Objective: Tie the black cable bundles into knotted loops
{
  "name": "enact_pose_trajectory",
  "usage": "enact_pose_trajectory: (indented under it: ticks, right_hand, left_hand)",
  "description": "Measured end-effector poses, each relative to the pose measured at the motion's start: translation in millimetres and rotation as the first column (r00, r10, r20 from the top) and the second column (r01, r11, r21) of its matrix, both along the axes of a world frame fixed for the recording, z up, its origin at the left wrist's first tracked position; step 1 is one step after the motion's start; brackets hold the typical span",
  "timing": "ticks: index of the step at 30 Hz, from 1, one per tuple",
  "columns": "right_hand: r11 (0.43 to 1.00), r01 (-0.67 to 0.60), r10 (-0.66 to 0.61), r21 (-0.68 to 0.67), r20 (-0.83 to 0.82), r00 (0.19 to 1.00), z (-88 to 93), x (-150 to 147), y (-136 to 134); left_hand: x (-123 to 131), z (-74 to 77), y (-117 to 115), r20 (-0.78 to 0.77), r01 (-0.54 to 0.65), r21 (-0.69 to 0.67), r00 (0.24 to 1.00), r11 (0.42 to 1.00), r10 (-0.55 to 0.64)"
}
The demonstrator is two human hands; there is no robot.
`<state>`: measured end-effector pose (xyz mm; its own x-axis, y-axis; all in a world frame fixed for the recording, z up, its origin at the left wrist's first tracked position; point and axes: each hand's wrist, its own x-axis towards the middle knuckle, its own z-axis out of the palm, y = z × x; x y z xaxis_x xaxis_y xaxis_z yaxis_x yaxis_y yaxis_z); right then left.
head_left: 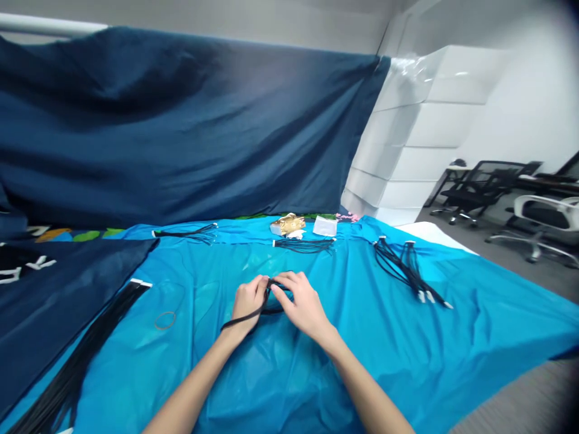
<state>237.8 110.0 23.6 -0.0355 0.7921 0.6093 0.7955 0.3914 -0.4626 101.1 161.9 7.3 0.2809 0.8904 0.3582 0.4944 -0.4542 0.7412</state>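
Observation:
Over the middle of the blue sheet (280,386), both hands pinch one black cable (239,319). My left hand (248,301) is closed on it, and a loop of the cable runs across the left wrist. My right hand (304,304) grips the same cable close to the left fingertips, thumb and fingers bent together. Part of the cable hangs between the hands; its ends are hidden by the fingers. A thin orange-brown ring, like a rubber band (165,320), lies on the sheet left of my left hand.
Black cable bundles with white connectors lie at the left (99,331), back left (190,233), back middle (303,245) and right (402,265). A gold packet (289,224) and a white packet (325,226) sit at the back. White boxes (402,144) stand behind, right.

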Motion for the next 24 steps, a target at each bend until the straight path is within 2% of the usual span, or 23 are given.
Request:
enact_pose_trajectory:
  ticks: [3, 6, 8, 10, 11, 12, 14, 17, 18, 21, 23, 24]
  right_hand:
    - [0.971, -0.181, 0.181, -0.156, -0.017, 0.983, 11.6, 14.5, 1.7]
    - [0.947, -0.258, 0.241, -0.189, -0.109, 0.964, 19.3, 22.6, 4.9]
    - [0.947, -0.293, 0.24, -0.136, -0.31, 0.92, 22.5, 23.5, 6.6]
    - [0.964, -0.261, 0.195, -0.052, -0.533, 0.823, 25.4, 22.6, 6.3]
    - [0.975, -0.22, 0.166, -0.011, -0.619, 0.768, 27.1, 22.4, 5.1]
    - [0.983, -0.181, 0.151, 0.031, -0.696, 0.702, 29.2, 22.9, 3.1]
    - [0.981, -0.155, 0.183, 0.117, -0.829, 0.528, 34.8, 28.3, -2.8]
    - [0.961, -0.144, 0.259, 0.237, -0.952, 0.161, 43.3, 53.9, -16.1]
    - [0.958, -0.13, 0.267, 0.255, -0.96, 0.087, 44.7, 67.8, -22.0]
    - [0.961, -0.088, 0.261, 0.263, -0.965, -0.03, 42.0, 120.1, -46.0]
    - [0.971, -0.04, 0.235, 0.237, -0.971, -0.044, 37.4, 156.6, -66.7]
    - [0.974, -0.008, 0.228, 0.228, -0.974, -0.016, 36.0, 173.5, -77.0]
  left_hand:
    - [-4.7, 11.3, 1.8, -0.303, -0.01, 0.082, 0.952, 0.997, 0.035]
    - [-3.9, 25.2, 0.2, -0.485, -0.027, 0.134, 0.87, 0.991, 0.089]
    - [0.8, 31.1, -4.3, -0.558, -0.083, 0.205, 0.809, 0.975, 0.186]
    - [7.9, 31.5, -12.2, -0.56, -0.13, 0.345, 0.767, 0.93, 0.315]
    - [11.9, 29.2, -17.3, -0.534, -0.111, 0.421, 0.772, 0.9, 0.345]
    - [16.0, 25.6, -22.9, -0.513, -0.056, 0.473, 0.794, 0.879, 0.326]
    - [23.4, 15.3, -34.5, -0.521, 0.123, 0.489, 0.835, 0.864, 0.176]
    - [32.7, -2.6, -52.7, -0.54, 0.306, 0.38, 0.84, 0.873, -0.06]
    - [36.1, -8.0, -59.5, -0.52, 0.328, 0.353, 0.847, 0.876, -0.108]
    - [52.9, -20.8, -83.2, -0.463, 0.414, 0.347, 0.856, 0.841, -0.23]
    - [71.2, -25.7, -99.5, -0.419, 0.406, 0.401, 0.879, 0.821, -0.23]
    - [82.1, -26.8, -106.6, -0.424, 0.431, 0.41, 0.871, 0.804, -0.25]
